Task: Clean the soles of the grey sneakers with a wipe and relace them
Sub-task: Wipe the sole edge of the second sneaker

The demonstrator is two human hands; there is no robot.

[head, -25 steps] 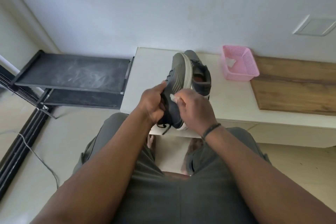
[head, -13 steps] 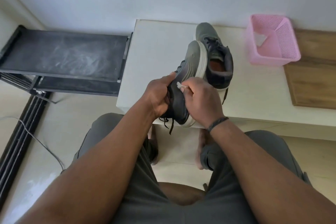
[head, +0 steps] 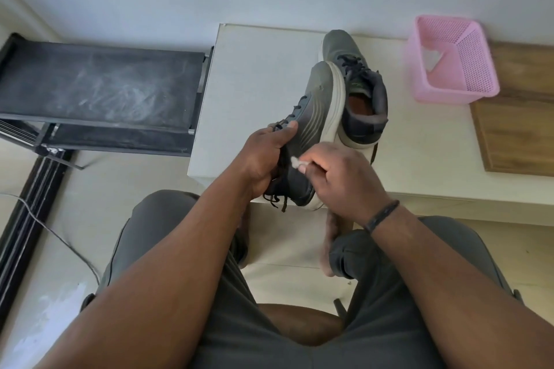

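Left hand was what I watched first: its fingers and thumb were curled round the laced upper of one grey sneaker, holding it on its side above the near edge of the white table, toe pointing away, pale sole turned to the right. My right hand had its fingers bent and pinched a small white wipe, which lay against the shoe's dark side near the heel. Loose black lace ends hung below the heel. Just behind, the second sneaker stood upright on the table, near a pink basket and a wooden board.
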